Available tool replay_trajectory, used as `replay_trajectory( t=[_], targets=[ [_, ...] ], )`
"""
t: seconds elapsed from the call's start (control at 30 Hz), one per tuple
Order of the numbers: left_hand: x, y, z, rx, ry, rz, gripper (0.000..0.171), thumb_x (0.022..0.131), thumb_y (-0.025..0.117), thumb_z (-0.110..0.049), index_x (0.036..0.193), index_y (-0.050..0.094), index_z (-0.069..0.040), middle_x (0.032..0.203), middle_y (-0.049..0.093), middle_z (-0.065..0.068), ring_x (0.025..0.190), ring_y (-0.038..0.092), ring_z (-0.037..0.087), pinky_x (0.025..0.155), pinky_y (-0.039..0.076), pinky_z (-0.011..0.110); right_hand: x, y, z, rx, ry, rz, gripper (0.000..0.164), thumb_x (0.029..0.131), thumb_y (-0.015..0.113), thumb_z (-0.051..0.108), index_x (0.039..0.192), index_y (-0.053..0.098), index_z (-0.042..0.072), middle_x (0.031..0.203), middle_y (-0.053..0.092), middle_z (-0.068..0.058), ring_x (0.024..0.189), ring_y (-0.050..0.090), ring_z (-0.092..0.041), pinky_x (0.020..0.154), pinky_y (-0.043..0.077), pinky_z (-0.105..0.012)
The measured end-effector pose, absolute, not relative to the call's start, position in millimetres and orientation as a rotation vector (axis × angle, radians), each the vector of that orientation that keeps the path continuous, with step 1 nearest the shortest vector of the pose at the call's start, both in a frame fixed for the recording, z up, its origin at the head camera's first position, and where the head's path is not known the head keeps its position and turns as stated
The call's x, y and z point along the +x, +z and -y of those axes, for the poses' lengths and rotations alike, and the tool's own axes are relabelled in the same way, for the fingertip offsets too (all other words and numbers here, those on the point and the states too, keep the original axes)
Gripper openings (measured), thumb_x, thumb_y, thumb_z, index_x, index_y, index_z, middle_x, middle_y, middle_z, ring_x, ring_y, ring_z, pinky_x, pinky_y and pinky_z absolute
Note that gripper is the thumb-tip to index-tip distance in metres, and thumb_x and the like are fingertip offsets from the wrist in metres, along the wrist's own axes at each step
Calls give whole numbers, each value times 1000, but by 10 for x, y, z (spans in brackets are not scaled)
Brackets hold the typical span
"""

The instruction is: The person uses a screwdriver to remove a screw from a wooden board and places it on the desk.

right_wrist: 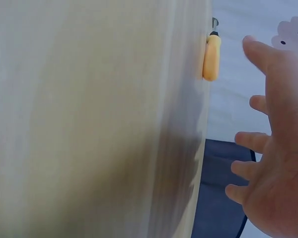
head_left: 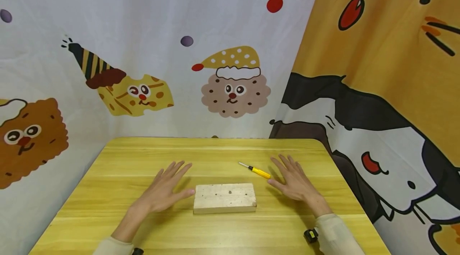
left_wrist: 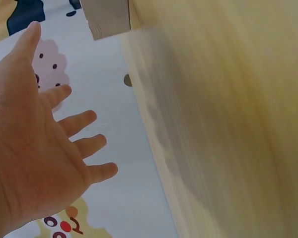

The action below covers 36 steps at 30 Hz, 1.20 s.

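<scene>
A pale wooden block (head_left: 224, 198) with several small dark holes lies flat on the table between the two hands. Beyond its right end is a screwdriver (head_left: 259, 172) with a yellow handle, its metal shaft pointing to the back left. My left hand (head_left: 161, 191) hovers left of the block, fingers spread and thumb tip close by the block's left end. On the other side my right hand (head_left: 292, 179) is spread too, its thumb near the screwdriver's handle. Both palms are bare in the left wrist and right wrist views, and each hand casts a shadow on the tabletop.
The wood-grain table (head_left: 172, 239) has rounded back corners. Behind it hangs a white curtain (head_left: 151, 15) with cartoon prints, and an orange printed curtain (head_left: 323, 27) runs along the right. A small black device (head_left: 310, 236) sits at the right sleeve's cuff.
</scene>
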<state>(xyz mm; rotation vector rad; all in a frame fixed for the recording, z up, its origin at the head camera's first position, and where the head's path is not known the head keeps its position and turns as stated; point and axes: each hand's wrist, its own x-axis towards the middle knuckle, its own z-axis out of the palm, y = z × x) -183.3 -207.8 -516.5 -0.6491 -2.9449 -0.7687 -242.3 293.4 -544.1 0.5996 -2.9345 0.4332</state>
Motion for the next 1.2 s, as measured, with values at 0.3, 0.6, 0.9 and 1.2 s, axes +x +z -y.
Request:
replay_trajectory(
  t=[0.3,0.6,0.9,1.2],
  targets=[
    [-1821,-5179,1941,-737,-865,2989,90,107,68,-67,178,36,-22,183,36,23,168,37,54,131,25,90,-2429,-5450,-2824,632,481,2946,87,108,70,61,177,39,19,180,40,-28,167,34,-61,134,29,-84],
    [-1791,-5138,1826,-800,-975,3028,88,108,68,-63,177,38,-18,183,35,26,167,38,54,131,25,90,-2441,-5444,-2722,677,631,2934,83,109,72,54,177,39,18,179,41,-27,166,36,-60,133,32,-83],
    [-1763,-5105,1716,-801,-1013,3085,91,107,70,-65,175,41,-12,181,40,25,168,37,53,131,24,91,-2474,-5430,-2624,702,736,2915,79,110,77,39,176,40,17,177,45,-25,164,43,-53,132,41,-78],
    [-1729,-5104,1640,-804,-1047,3081,93,104,76,-62,172,45,-6,176,48,25,162,47,53,131,34,84,-2499,-5436,-2546,684,848,2930,70,109,78,30,169,50,5,170,56,-22,156,55,-48,130,47,-71]
  ],
)
